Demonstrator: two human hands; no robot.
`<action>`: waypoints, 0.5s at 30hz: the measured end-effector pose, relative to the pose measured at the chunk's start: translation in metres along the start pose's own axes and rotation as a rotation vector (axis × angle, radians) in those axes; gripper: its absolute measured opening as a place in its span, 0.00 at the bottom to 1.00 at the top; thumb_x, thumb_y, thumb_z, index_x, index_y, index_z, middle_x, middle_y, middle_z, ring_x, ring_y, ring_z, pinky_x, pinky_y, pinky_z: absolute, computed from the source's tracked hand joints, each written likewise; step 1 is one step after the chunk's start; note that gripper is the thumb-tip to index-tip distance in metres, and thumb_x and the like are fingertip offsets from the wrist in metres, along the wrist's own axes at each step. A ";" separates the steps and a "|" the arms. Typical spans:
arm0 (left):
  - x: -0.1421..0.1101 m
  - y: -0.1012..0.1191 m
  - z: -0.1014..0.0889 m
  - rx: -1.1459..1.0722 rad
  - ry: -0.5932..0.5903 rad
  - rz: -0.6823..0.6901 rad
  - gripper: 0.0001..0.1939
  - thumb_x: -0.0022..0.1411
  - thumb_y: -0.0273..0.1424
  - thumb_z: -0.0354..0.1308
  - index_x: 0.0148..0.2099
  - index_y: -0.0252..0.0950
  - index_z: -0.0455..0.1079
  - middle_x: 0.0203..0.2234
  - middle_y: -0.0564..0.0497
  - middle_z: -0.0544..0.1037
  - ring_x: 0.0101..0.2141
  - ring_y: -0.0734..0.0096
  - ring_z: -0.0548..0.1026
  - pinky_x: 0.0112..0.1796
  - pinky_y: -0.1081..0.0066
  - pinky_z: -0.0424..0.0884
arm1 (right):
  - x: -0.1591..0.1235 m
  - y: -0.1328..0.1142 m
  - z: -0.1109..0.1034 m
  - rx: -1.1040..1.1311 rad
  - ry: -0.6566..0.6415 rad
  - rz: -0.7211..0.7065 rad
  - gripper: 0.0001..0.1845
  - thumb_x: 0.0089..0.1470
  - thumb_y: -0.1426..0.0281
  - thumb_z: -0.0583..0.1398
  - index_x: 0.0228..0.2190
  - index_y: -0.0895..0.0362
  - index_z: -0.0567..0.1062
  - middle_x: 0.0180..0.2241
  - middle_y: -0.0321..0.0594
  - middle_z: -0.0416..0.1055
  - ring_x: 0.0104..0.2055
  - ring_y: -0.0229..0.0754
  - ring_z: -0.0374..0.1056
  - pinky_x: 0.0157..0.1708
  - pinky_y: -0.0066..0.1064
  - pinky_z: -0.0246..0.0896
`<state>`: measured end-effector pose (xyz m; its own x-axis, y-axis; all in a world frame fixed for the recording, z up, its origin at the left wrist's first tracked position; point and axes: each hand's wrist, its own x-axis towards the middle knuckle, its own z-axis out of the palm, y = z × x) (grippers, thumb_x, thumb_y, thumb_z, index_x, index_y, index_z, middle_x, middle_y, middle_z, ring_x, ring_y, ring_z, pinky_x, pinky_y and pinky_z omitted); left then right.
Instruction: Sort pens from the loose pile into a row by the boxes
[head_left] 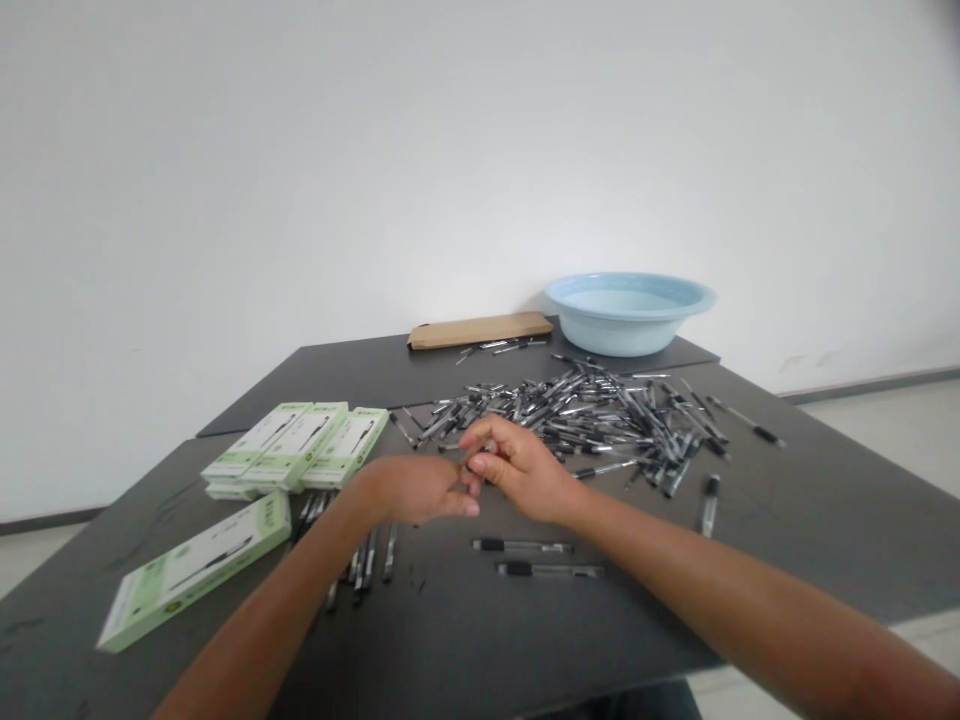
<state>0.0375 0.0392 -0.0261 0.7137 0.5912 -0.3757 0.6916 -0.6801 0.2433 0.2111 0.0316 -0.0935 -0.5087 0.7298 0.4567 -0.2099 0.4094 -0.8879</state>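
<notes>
Over the middle of the table, my left hand (424, 488) and my right hand (525, 470) meet at the fingertips. My right thumb and forefinger are pinched around a small dark thing (480, 460), too little of which shows to name. The left thumb is stretched out, apart from its fingers; those fingers reach to the right hand and are partly hidden. Two clear pens with black grips, an upper pen (523, 546) and a lower pen (551, 570), lie below my right hand. Under my left forearm are several more pens (369, 560), partly covered.
A big heap of pens (600, 420) spreads behind my hands. At left are stacked white-green boxes (300, 440) and a single box (199, 570) nearer me. A blue basin (630, 330) and a flat brown cardboard piece (480, 330) stand at the back near the wall.
</notes>
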 end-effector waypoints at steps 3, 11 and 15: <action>0.000 -0.009 0.001 -0.038 -0.090 0.008 0.12 0.65 0.35 0.49 0.42 0.35 0.70 0.35 0.47 0.79 0.35 0.62 0.76 0.38 0.70 0.69 | -0.005 0.008 0.000 0.102 -0.030 -0.008 0.14 0.58 0.62 0.59 0.42 0.54 0.66 0.30 0.36 0.71 0.32 0.39 0.71 0.35 0.33 0.65; 0.002 -0.008 0.001 -0.157 -0.071 0.003 0.11 0.63 0.34 0.51 0.43 0.36 0.70 0.37 0.50 0.79 0.37 0.64 0.75 0.39 0.72 0.69 | -0.014 0.020 0.012 -0.038 0.036 -0.015 0.16 0.60 0.57 0.55 0.31 0.56 0.70 0.27 0.37 0.70 0.31 0.39 0.68 0.36 0.31 0.64; 0.008 -0.002 -0.003 -0.087 -0.095 -0.044 0.09 0.60 0.30 0.51 0.38 0.35 0.72 0.34 0.49 0.80 0.35 0.63 0.76 0.37 0.72 0.69 | -0.010 0.026 0.018 -0.108 0.049 -0.083 0.18 0.63 0.58 0.50 0.31 0.57 0.70 0.27 0.37 0.69 0.31 0.37 0.67 0.35 0.29 0.63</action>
<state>0.0419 0.0464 -0.0273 0.6714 0.5732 -0.4698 0.7319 -0.6120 0.2994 0.1958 0.0249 -0.1228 -0.4511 0.7159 0.5329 -0.1570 0.5242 -0.8370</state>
